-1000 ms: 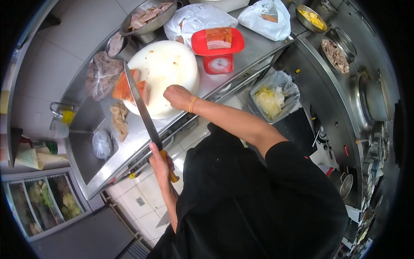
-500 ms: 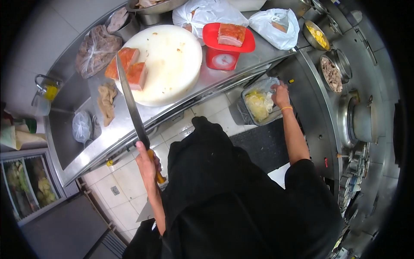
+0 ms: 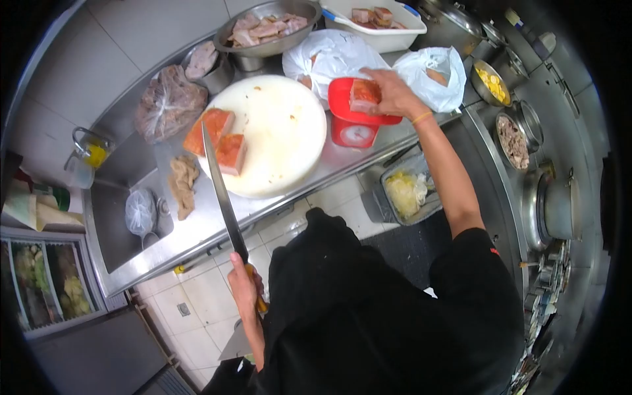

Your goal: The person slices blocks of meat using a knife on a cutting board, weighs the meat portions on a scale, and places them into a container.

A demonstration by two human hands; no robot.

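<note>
The person's left hand [image 3: 243,289] is wrapped around the yellow handle of a long knife [image 3: 222,184], its grip closed firmly, down near the front edge of the steel worktop [image 3: 395,137]. The blade points up and away, its tip over one of two chunks of roasted meat [image 3: 231,153] at the left side of a round white cutting board [image 3: 283,125]. Across from me, the right hand [image 3: 397,95] reaches over to a red kitchen scale [image 3: 355,133], where a separate piece of meat [image 3: 363,97] sits in the pan. Its fingers come around the right end of that piece; I cannot tell whether the grip is pinching it or only resting against it.

Behind the scale lies a knotted white bag [image 3: 322,56], with another white bag [image 3: 449,92] just beyond the right hand. Further back stand a steel bowl [image 3: 266,51] of pale meat slices and a white tub [image 3: 378,41] holding browned pieces. Left of the board, a clear bag [image 3: 171,105] of something brown leans near a crumpled tan cloth [image 3: 182,187].
</note>
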